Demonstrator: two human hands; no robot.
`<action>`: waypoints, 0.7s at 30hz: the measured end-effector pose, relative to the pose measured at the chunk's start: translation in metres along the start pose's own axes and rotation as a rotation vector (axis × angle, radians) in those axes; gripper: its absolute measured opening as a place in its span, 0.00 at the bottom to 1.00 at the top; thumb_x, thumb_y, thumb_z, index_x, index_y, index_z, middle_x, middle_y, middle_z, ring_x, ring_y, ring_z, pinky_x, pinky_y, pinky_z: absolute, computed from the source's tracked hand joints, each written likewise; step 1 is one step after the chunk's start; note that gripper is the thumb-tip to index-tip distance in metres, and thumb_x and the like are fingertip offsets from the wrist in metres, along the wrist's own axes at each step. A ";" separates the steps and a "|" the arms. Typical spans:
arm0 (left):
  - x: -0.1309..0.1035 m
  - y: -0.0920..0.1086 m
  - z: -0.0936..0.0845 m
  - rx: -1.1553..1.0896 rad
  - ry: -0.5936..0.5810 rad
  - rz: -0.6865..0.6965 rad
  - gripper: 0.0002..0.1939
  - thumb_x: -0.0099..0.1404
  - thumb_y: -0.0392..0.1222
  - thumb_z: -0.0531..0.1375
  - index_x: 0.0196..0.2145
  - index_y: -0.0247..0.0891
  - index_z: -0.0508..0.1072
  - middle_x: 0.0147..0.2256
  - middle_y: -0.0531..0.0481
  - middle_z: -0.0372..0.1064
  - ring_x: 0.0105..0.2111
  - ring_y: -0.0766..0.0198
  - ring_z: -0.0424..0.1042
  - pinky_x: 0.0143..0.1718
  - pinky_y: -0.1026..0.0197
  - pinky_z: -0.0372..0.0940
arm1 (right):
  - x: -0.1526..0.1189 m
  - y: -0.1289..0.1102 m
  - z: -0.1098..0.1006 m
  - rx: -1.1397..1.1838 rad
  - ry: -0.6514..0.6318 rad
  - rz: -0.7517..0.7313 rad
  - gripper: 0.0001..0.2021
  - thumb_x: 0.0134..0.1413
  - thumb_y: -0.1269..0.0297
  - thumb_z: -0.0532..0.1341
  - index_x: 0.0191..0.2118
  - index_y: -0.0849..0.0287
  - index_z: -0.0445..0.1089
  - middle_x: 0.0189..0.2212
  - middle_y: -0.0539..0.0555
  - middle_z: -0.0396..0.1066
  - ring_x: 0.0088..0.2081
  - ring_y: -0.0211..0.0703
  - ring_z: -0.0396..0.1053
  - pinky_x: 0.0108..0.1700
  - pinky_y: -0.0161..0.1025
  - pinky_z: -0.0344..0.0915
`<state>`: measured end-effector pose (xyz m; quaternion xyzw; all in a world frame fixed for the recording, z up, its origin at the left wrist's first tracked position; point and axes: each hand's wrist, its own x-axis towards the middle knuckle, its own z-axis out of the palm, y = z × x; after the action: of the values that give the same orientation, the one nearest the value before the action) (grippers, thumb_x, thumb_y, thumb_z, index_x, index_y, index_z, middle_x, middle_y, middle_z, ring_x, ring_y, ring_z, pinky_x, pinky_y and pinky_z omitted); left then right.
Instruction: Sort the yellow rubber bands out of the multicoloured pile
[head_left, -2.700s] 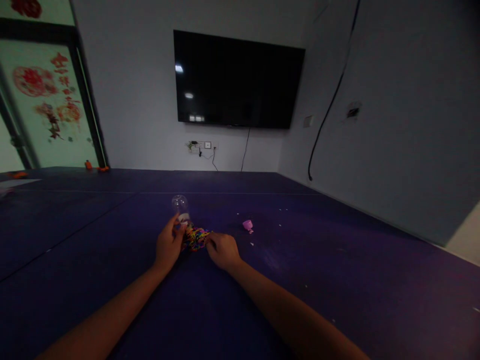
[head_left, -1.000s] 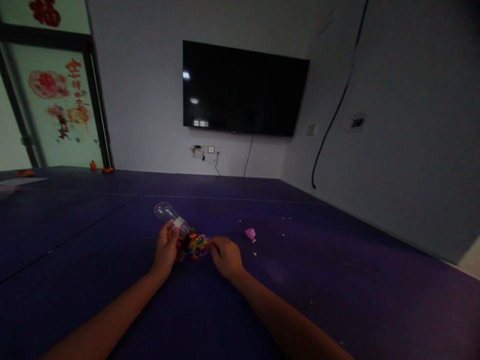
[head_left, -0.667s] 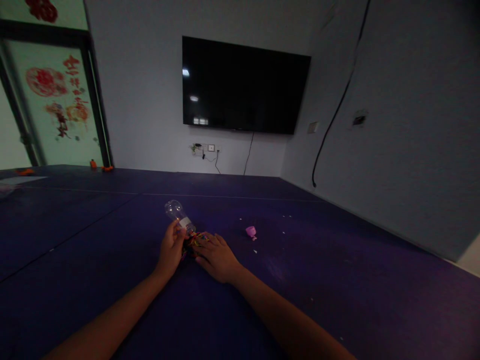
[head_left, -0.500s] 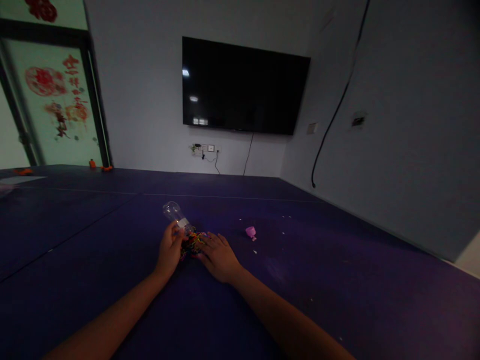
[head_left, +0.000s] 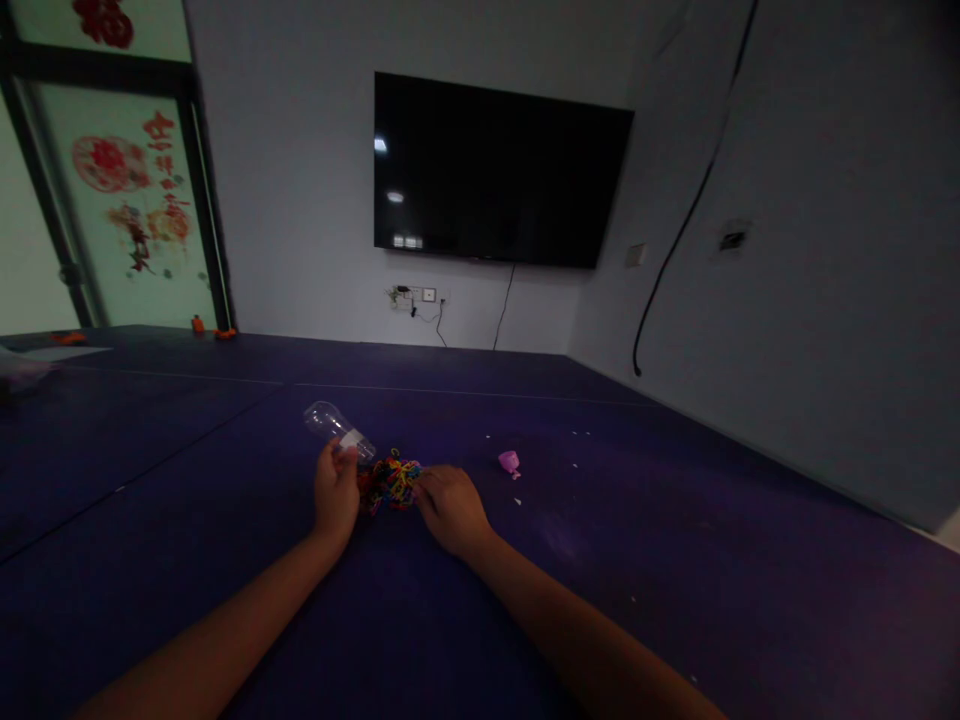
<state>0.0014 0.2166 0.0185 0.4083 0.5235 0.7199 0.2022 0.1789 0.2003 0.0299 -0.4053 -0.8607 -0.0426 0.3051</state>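
Observation:
My left hand (head_left: 336,492) is closed round a clear plastic bottle (head_left: 339,432) with a white label. The bottle lies tilted, its rounded bottom pointing away to the left and its neck end toward the pile. Right of that hand, a loose pile of colourful elastic hair ties (head_left: 394,482) rests on the purple surface. At the pile's right edge is my right hand (head_left: 452,505), its fingers curled together against the bands; the fingertips are partly hidden. A pink cap-like piece (head_left: 509,461) lies apart, to the right of this hand.
The purple mat-like surface (head_left: 315,640) reaches to the walls, with small white scraps (head_left: 517,501) near the pink piece. Orange objects (head_left: 225,333) stand by the glass door (head_left: 135,200). A television (head_left: 499,170) hangs on the wall, and a black cable (head_left: 679,235) dangles on the right.
My left hand has drawn the bottle left, away from the pile, uncovering more hair ties. The right hand's fingers, spread over the pile before, have curled in at its right edge.

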 end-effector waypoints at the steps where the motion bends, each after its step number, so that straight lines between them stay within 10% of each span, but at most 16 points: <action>1: 0.000 0.000 -0.001 0.014 0.025 -0.012 0.24 0.59 0.52 0.55 0.50 0.37 0.64 0.40 0.45 0.69 0.40 0.55 0.70 0.42 0.54 0.65 | 0.000 0.001 0.000 -0.022 0.009 0.045 0.13 0.61 0.66 0.49 0.35 0.59 0.70 0.35 0.56 0.71 0.40 0.44 0.66 0.43 0.41 0.58; 11: -0.008 0.017 0.002 -0.027 -0.126 0.000 0.28 0.55 0.57 0.58 0.48 0.36 0.67 0.34 0.46 0.71 0.33 0.57 0.72 0.33 0.57 0.67 | 0.002 0.011 0.006 0.053 0.131 0.228 0.12 0.58 0.69 0.50 0.38 0.59 0.71 0.36 0.56 0.72 0.41 0.44 0.67 0.46 0.41 0.60; 21: -0.029 0.022 0.003 0.117 -0.497 0.207 0.24 0.55 0.50 0.60 0.47 0.39 0.65 0.40 0.43 0.73 0.42 0.52 0.72 0.45 0.50 0.64 | -0.001 0.007 0.011 0.266 0.226 -0.029 0.31 0.53 0.64 0.58 0.62 0.51 0.48 0.53 0.56 0.63 0.53 0.44 0.62 0.52 0.45 0.61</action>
<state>0.0238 0.1887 0.0283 0.6347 0.4540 0.5832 0.2257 0.1793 0.2073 0.0192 -0.3414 -0.8248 0.0218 0.4502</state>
